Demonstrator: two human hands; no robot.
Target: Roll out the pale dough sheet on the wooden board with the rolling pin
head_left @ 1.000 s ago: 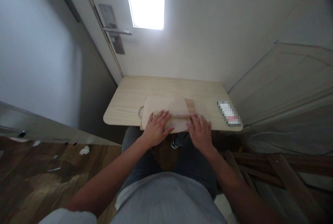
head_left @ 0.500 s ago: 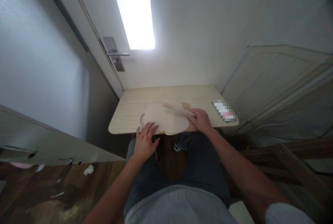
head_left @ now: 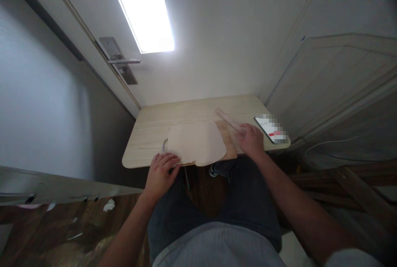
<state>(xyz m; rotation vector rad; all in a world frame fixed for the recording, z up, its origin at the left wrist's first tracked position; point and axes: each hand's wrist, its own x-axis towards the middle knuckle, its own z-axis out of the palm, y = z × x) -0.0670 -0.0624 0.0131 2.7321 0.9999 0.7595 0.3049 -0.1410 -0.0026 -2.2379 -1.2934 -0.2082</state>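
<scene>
A thin, pale sheet of dough (head_left: 195,141) lies on a wooden cutting board (head_left: 230,141) and hangs slightly over its front edge. My left hand (head_left: 161,174) is at the front left corner, its thumb and forefinger closing on the dough's edge; the exact contact is small in view. On the right, my right hand (head_left: 252,141) grips one end of a slim wooden rolling pin (head_left: 229,120). The pin slants away to the upper left, beside the dough and off it. A metal ring handle (head_left: 165,146) shows at the board's left end.
The light wood table (head_left: 145,124) stands against a white door with a metal lever handle (head_left: 124,61). A phone (head_left: 269,128) lies at the table's right end. Bits of litter (head_left: 109,205) are on the floor at lower left.
The rolling pin has moved off the dough to the right with my right hand. My left hand's fingers have drawn together at the dough's corner. The view has shifted slightly.
</scene>
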